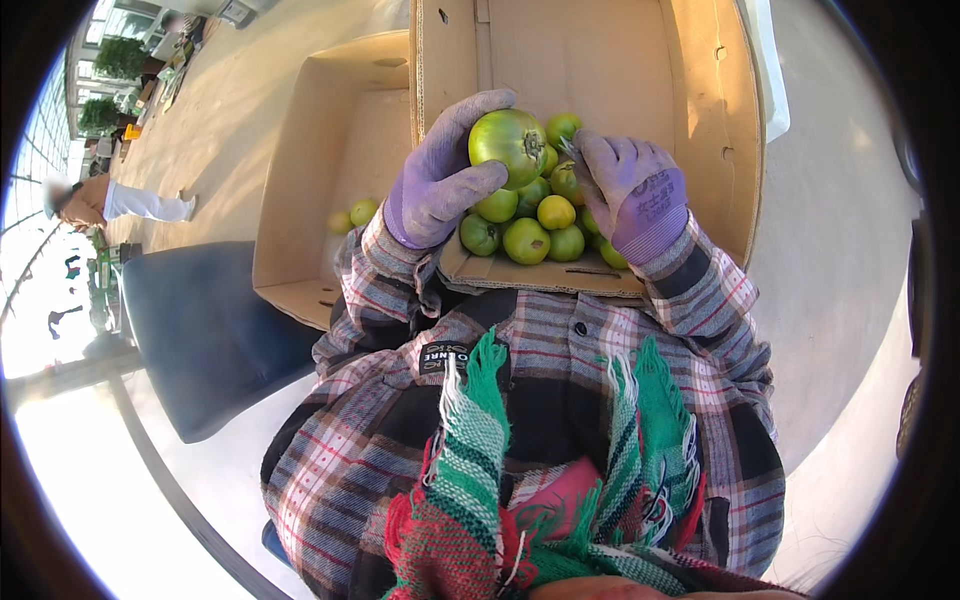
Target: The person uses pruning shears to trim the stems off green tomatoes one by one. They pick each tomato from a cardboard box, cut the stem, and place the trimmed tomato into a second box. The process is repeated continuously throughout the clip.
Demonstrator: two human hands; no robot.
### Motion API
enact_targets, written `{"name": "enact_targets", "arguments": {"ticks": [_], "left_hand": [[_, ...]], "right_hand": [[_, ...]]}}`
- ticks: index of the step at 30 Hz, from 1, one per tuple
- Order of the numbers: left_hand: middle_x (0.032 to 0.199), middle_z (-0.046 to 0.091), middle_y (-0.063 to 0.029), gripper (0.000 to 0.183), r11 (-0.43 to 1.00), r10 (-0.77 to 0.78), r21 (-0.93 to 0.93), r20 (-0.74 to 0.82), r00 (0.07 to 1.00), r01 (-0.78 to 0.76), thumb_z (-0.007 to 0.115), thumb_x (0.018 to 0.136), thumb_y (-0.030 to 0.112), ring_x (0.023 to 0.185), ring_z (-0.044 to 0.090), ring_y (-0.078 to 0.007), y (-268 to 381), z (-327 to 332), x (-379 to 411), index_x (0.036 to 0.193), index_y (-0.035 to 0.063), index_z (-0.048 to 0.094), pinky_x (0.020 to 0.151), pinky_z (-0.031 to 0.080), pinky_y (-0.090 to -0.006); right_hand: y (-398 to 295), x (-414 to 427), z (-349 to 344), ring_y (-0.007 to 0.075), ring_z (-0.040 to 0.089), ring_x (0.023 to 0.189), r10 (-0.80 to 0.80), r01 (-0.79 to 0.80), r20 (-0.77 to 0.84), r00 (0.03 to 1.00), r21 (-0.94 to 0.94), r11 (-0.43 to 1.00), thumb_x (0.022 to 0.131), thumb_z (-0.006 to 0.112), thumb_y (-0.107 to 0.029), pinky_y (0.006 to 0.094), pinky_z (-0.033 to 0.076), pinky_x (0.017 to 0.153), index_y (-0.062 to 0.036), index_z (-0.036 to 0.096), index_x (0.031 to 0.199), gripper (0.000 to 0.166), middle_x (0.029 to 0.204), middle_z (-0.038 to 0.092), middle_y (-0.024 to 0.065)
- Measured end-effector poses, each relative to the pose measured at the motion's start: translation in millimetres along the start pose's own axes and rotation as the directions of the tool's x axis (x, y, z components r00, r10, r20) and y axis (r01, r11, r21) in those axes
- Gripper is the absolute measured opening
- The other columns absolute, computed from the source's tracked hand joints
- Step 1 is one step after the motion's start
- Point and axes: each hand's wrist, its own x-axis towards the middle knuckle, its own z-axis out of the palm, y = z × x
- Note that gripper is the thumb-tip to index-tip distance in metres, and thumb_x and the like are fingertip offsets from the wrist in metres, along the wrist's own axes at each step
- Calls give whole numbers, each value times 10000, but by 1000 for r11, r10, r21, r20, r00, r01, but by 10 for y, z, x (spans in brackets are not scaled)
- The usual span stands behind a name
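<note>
A large green tomato (504, 147) is gripped in my left hand (444, 171), its stem scar turned to the right. My right hand (631, 186), in a matching purple work glove, holds a small metal cutting tool (568, 147); only its tips show past the fingers, so its kind is hard to tell. Both hands are over the near end of a cardboard box (585, 52). Under them lies a heap of green tomatoes (526, 241), with one yellower tomato (556, 212) among them. My right hand hides part of the heap.
Left of it stands a second cardboard box (300, 180) with two small tomatoes (364, 211) visible inside. A dark blue chair (217, 330) is at my left. Farther off, a person (112, 201) is on the floor area near potted plants (120, 58). Something white (774, 82) edges the box's right side.
</note>
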Motion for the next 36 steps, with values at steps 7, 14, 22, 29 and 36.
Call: {"name": "enact_targets", "arguments": {"ticks": [7, 14, 22, 29, 36], "left_hand": [[1397, 552, -192, 739, 994, -35, 99, -47, 998, 40, 726, 864, 191, 1287, 544, -276, 40, 173, -6, 1484, -28, 389, 1135, 394, -415], [1345, 552, -112, 702, 995, -36, 93, -19, 999, 37, 745, 880, 101, 1239, 545, -203, 15, 143, -10, 1486, -2, 406, 1092, 432, -361], [1345, 552, -107, 694, 985, -8, 173, -20, 1000, 11, 734, 893, 125, 1230, 540, -184, -13, 174, -22, 1489, -8, 406, 1097, 424, -348], [1325, 577, -119, 670, 917, 76, 395, -34, 997, -56, 741, 873, 136, 1220, 559, -192, -24, 214, -23, 1461, -6, 452, 1084, 439, -351], [1287, 620, -143, 661, 864, 105, 500, -67, 992, -57, 753, 863, 144, 1189, 597, -204, -93, 205, -30, 1447, 3, 477, 1057, 466, -348]], "right_hand": [[-66, -27, 22, 346, 659, 913, -33, 35, 54, 998, -44, 998, 897, 687, -222, 458, 519, 841, -74, 561, 1253, 405, 998, 668, 136], [-62, -36, 29, 345, 660, 915, -19, 23, 63, 998, -66, 998, 899, 690, -235, 462, 518, 843, -72, 562, 1264, 420, 1000, 673, 139], [-41, -67, 84, 347, 662, 903, -25, 29, 49, 998, -74, 997, 901, 688, -229, 465, 521, 833, -68, 561, 1261, 414, 995, 673, 145], [-61, -78, 93, 345, 662, 876, 15, -10, 86, 996, -59, 998, 897, 683, -211, 460, 522, 802, -81, 562, 1209, 360, 954, 669, 132], [-59, -81, 148, 313, 660, 793, 15, 2, 108, 994, -155, 988, 897, 652, -204, 441, 518, 722, -78, 559, 1088, 247, 846, 644, 110]]}}
